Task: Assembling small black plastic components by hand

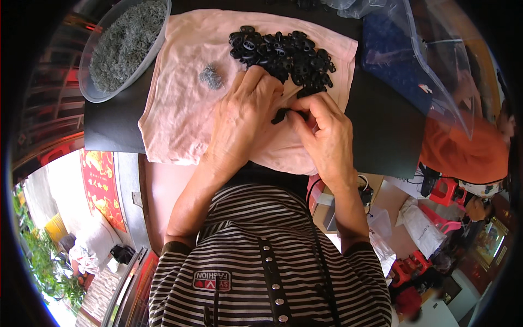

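A pile of small black plastic parts [278, 49], oval with holes and resembling cord locks, lies on a pink cloth [185, 131]. At the pile's near edge is my left hand [248, 101], its fingers curled in and their tips hidden. My right hand [327, 122] is just beside it, thumb and forefinger closed together over a dark piece that is mostly covered. Between the two hands another black part [280, 115] shows on the cloth. A little heap of fine grey metal bits [210, 77], probably springs, sits left of the pile.
At the far left, a clear plastic tub [90, 94] holds many of the same grey bits. The cloth covers part of a black table [381, 136]. Clear plastic sheeting [430, 60] hangs over a blue item at far right. Someone in an orange top [463, 144] is on the right.
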Demonstrator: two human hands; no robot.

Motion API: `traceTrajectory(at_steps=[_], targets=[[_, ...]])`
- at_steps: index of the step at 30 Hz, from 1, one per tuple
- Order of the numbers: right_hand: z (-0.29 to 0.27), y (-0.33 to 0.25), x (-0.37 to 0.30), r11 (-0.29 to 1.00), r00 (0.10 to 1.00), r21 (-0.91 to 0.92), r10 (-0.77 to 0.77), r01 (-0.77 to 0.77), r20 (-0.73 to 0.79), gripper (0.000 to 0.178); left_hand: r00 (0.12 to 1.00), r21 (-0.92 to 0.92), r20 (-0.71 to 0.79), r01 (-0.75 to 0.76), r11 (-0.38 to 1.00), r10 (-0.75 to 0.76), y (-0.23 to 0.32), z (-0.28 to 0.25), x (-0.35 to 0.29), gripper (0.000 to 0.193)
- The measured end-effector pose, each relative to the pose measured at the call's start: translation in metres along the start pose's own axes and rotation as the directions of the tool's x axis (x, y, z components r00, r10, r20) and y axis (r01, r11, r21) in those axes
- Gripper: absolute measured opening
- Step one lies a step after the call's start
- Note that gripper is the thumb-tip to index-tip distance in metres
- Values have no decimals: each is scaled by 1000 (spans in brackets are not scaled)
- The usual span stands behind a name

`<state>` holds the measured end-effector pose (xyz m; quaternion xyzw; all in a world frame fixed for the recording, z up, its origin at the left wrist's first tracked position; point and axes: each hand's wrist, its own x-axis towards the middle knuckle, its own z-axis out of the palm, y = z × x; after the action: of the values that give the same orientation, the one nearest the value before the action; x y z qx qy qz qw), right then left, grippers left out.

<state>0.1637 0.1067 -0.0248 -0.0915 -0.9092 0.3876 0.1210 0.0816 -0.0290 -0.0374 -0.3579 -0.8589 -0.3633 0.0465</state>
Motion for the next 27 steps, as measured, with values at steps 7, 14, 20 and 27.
traceTrajectory(at_steps=[7,14,20,27], targets=[[-5,-6,9,997,999,68,46,-46,6,11,999,-43,32,11,999,-9,-3,0,-3,18],[-15,-13,13,999,999,30,37,-36,-17,12,990,-176,-76,103,979,-118,3,-7,1,13],[4,-16,27,988,991,74,-131,133,-23,9,985,-276,-129,77,958,-116,9,-28,-4,16],[-14,-36,23,862,971,461,130,-211,200,11,985,-272,-164,8,962,-55,4,-31,-15,24]])
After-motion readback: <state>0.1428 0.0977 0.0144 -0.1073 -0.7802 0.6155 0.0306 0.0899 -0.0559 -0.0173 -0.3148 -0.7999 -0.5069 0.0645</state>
